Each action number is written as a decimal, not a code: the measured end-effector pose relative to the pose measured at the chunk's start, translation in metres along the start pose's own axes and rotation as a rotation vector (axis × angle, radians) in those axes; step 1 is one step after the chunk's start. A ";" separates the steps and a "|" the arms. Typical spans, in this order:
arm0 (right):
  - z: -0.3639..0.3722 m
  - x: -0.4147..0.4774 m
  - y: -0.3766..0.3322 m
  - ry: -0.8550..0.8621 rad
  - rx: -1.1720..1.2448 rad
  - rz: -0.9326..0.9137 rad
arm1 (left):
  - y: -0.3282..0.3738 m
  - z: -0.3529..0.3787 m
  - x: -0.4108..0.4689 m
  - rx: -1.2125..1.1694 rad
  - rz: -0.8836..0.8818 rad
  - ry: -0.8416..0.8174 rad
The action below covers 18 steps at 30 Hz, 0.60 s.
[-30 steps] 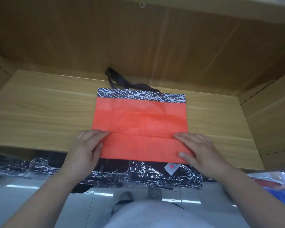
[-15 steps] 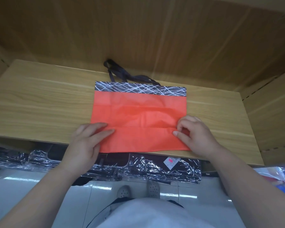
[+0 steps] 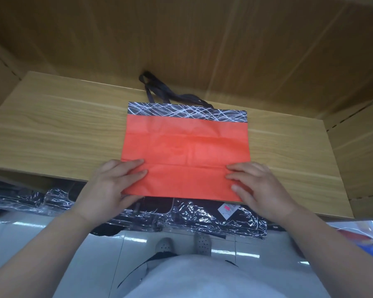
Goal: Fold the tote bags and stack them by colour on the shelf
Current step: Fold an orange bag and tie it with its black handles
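A red tote bag (image 3: 185,147) lies flat on the wooden shelf (image 3: 52,136), its near edge hanging slightly over the shelf front. Along its far edge runs a black band with white scribbled lines (image 3: 187,112), and its dark handles (image 3: 159,89) trail toward the back wall. My left hand (image 3: 108,190) pinches the near left corner, fingers on top and thumb under the edge. My right hand (image 3: 261,190) rests on the near right corner with fingers and thumb lying on top of the fabric.
Wooden panels enclose the shelf at the back (image 3: 202,50) and on the right (image 3: 364,147). Dark goods wrapped in shiny plastic (image 3: 202,218) sit on the level below. A blue and red packet (image 3: 364,235) shows at lower right. White floor tiles and my shoes are beneath.
My right hand has uncurled and slid back from the fold line to the near right corner. My left hand has stayed at the near left corner. The bag has not visibly shifted.
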State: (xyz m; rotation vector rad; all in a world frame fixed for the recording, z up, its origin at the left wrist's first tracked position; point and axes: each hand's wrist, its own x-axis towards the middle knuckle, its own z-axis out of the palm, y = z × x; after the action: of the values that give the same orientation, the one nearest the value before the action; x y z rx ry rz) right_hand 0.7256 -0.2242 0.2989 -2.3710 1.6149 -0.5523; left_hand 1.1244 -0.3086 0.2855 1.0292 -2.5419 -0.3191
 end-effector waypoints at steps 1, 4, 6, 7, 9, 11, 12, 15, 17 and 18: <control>-0.002 -0.008 0.003 -0.073 0.022 0.026 | -0.003 -0.002 0.002 -0.040 -0.004 -0.004; -0.008 -0.023 0.002 -0.164 0.100 0.053 | -0.006 -0.008 0.008 -0.240 -0.106 -0.031; -0.015 -0.021 -0.004 -0.102 0.281 0.146 | -0.006 -0.014 0.013 -0.389 -0.226 -0.036; -0.020 -0.018 -0.008 -0.070 0.390 0.223 | -0.007 -0.017 0.015 -0.474 -0.303 -0.035; -0.027 -0.010 -0.015 -0.040 0.546 0.377 | -0.009 -0.022 0.019 -0.640 -0.450 -0.035; -0.029 -0.002 -0.016 0.033 0.575 0.482 | -0.006 -0.027 0.025 -0.732 -0.528 -0.024; -0.028 0.003 -0.016 0.079 0.580 0.526 | -0.004 -0.027 0.028 -0.742 -0.547 0.003; -0.022 0.016 -0.015 0.186 0.584 0.628 | -0.003 -0.023 0.039 -0.697 -0.601 0.087; -0.017 0.024 -0.012 0.227 0.542 0.676 | -0.007 -0.018 0.044 -0.616 -0.620 0.134; -0.014 0.028 -0.011 0.236 0.529 0.703 | -0.008 -0.015 0.045 -0.566 -0.630 0.163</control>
State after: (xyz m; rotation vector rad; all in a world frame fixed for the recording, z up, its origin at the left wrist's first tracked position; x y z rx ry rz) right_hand 0.7384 -0.2455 0.3209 -1.2927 1.9374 -0.9624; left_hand 1.1062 -0.3475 0.3080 1.4951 -1.7533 -1.0043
